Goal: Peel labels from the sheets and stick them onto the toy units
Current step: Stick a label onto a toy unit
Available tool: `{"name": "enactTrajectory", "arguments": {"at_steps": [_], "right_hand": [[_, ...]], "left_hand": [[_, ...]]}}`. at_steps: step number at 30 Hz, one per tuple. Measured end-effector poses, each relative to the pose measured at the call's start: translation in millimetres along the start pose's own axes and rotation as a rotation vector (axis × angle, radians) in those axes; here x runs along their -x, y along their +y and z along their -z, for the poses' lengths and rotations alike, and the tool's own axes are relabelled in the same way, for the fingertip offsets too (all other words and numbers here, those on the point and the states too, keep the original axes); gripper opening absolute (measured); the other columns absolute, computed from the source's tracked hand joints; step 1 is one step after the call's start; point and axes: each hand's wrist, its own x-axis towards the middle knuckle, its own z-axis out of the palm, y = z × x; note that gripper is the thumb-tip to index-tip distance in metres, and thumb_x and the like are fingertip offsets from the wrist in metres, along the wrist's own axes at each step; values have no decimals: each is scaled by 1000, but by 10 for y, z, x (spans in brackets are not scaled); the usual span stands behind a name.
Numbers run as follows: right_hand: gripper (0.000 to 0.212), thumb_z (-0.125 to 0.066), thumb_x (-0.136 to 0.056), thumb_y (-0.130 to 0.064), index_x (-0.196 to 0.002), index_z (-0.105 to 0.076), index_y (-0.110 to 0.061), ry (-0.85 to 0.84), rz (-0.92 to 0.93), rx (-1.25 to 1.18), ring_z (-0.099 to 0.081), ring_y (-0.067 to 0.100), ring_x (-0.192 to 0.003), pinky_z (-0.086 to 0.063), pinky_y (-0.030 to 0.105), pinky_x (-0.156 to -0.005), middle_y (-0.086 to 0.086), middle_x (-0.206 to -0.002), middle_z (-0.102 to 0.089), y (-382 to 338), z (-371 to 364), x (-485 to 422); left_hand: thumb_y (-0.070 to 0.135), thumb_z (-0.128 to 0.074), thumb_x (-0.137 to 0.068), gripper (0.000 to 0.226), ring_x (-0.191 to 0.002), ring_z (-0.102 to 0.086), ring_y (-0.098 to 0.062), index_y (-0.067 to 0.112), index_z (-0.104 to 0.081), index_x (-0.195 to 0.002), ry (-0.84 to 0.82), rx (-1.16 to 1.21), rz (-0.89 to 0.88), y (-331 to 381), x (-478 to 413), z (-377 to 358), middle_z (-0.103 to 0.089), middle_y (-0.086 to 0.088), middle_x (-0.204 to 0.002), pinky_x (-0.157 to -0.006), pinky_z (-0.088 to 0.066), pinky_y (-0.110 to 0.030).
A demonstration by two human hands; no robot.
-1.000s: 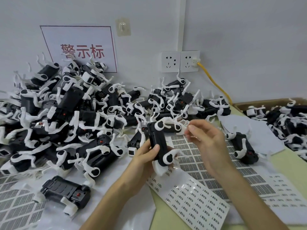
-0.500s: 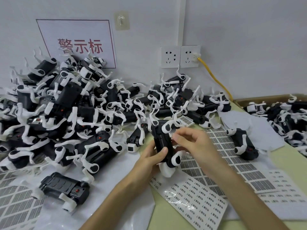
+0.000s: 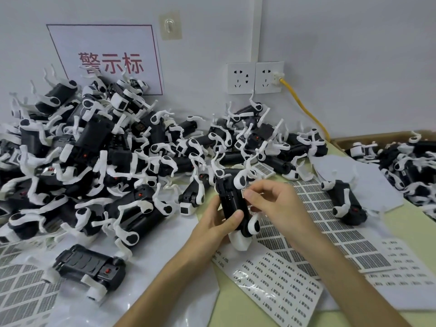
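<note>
**A:** Near edge of the desk (image 3: 238, 310) first. What is lying there?

**B:** A small-label sheet (image 3: 271, 282) is lying flat under the forearms, with a large-label sheet (image 3: 335, 223) just behind it. Probably so the next peel is a short reach. A lone unit (image 3: 87, 264) is sitting near the front left corner.

**A:** Hands?

**B:** Left hand (image 3: 211, 226) is wrapping round the held unit (image 3: 227, 201), thumb across its black face. It is tilting that face up, I judge to give a flat target. Right hand (image 3: 273, 204) is pinching a label (image 3: 244, 192) between thumb and forefinger against the upper face. Cannot tell if it is stuck down yet.

**A:** Farther back?

**B:** A pile of units (image 3: 106, 156) is heaping along the far left edge. A cardboard box (image 3: 368, 136) at the far right corner is holding more.
</note>
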Motion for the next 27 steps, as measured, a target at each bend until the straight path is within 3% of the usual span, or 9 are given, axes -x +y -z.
{"name": "enactTrajectory", "arguments": {"at_steps": [4, 12, 20, 27], "right_hand": [[7, -72, -94, -18, -88, -77, -18, 2, 9, 15, -75, 17, -81, -61, 28, -76, -1, -84, -78, 2, 0, 1], [8, -73, -94, -20, -88, -77, -21, 4, 67, 68, -74, 9, -79, -60, 23, -73, -8, -84, -77, 10, 14, -3], [10, -75, -93, -19, -83, -76, -22, 12, 90, 102, -74, 8, -79, -61, 27, -77, -12, -84, -76, 3, 16, -8], [10, -76, -92, -19, -82, -76, -23, 19, 97, 99, -74, 6, -79, -57, 19, -72, -12, -82, -76, 24, 16, -4]], "left_hand": [[31, -69, -93, 49, -124, -67, -26, 26, -53, -139, 3, -33, -4, -9, 0, 1, -70, -8, -131, -100, -57, -39], [23, -65, -98, 42, -117, -70, -19, 22, -52, -138, 9, -93, -54, 4, 16, -17, -71, -8, -127, -88, -56, -25], [24, -67, -96, 41, -104, -71, -11, 20, -52, -135, 24, -151, -87, 5, 27, -41, -72, -6, -118, -81, -55, -22], [17, -64, -100, 38, -105, -70, -10, 20, -51, -135, 22, -174, -86, 10, 48, -46, -72, -5, -119, -80, -54, -21]]}}
